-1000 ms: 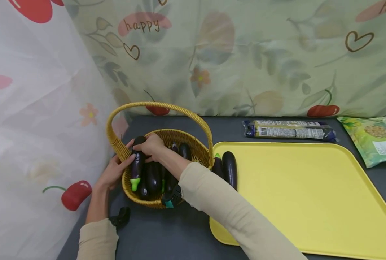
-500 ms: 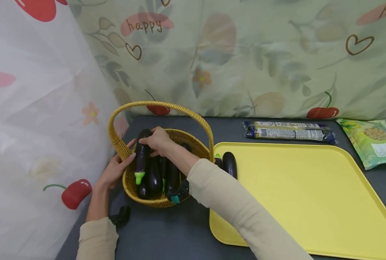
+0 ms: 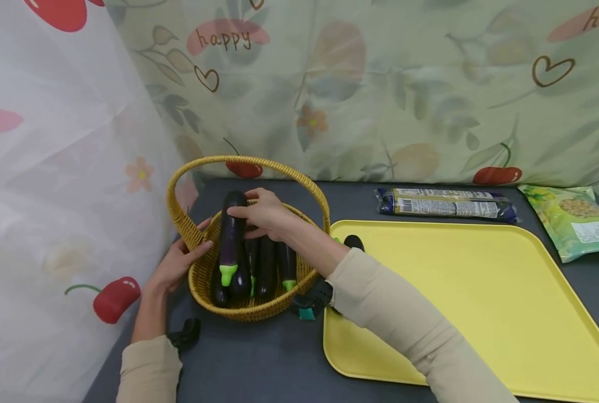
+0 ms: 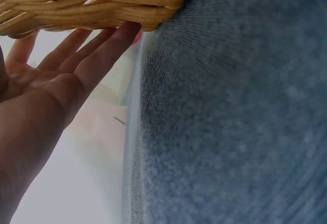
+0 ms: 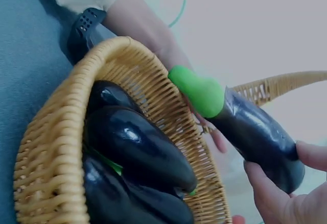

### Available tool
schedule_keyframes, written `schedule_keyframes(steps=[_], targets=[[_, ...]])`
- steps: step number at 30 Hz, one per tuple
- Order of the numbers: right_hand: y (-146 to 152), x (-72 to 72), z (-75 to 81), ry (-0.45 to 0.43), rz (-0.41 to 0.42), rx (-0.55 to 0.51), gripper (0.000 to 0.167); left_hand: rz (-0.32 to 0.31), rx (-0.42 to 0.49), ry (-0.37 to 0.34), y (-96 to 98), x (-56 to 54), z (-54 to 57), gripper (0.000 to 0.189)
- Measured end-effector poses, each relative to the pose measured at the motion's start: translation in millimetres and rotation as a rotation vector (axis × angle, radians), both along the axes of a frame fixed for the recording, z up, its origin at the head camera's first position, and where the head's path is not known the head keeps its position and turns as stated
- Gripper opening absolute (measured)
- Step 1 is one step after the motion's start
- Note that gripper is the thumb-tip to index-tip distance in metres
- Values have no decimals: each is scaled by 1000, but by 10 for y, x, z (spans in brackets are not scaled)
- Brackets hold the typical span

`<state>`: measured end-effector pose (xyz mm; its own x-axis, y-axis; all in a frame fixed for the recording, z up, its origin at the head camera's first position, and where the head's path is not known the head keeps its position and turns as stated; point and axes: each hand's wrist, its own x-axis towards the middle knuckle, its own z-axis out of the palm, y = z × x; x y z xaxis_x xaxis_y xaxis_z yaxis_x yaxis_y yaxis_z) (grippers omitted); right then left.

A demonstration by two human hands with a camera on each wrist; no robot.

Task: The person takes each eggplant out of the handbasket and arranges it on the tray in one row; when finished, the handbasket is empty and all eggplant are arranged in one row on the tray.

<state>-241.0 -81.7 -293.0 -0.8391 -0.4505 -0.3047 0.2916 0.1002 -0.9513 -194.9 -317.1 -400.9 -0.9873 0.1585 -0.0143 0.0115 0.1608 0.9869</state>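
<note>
In the head view a dark purple eggplant [image 3: 232, 240] with a green cap hangs cap-down over the left part of the wicker basket [image 3: 251, 314]. My right hand [image 3: 269, 215] pinches it near its upper, capless end between thumb and fingers; the right wrist view shows this eggplant [image 5: 258, 137] above the rim. Several more eggplants [image 3: 266, 268] lie inside the basket. At the basket's left side, my left hand [image 3: 176, 266] holds the rim, thumb over it and fingers outside. The left wrist view has those fingers [image 4: 97, 63] against the woven wall.
A yellow tray [image 3: 455, 308] stands right of the basket. An eggplant [image 3: 354, 242] shows at its left edge, partly hidden by my right arm. Behind the tray lies a long dark packet [image 3: 445, 204], with a green bag [image 3: 576, 221] at the right. The basket's tall handle [image 3: 249, 160] arches overhead.
My right hand has lifted the eggplant upward and to the right within the basket's outline. More eggplants below are now uncovered. My left hand has stayed at the rim.
</note>
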Motion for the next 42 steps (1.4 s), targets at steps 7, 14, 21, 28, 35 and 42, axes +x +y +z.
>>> schedule_keyframes(steps=[7,14,21,28,35,42], targets=[[237,135,-8,-29,122,-36,62,24,-51,14,-3,-9,-43,62],[493,258,-23,-24,191,-42,60,14,-20,-8,10,5,-54,61],[810,395,-75,-38,237,-40,54,24,6,-58,20,9,-30,62],[1151,471,-156,-5,347,-61,57,22,-8,-63,14,6,-26,61],[1527,506,-280,5,393,-33,61,24,16,-70,22,7,-17,63],[1922,492,-447,-34,405,-56,69,27,19,-71,44,14,7,64]])
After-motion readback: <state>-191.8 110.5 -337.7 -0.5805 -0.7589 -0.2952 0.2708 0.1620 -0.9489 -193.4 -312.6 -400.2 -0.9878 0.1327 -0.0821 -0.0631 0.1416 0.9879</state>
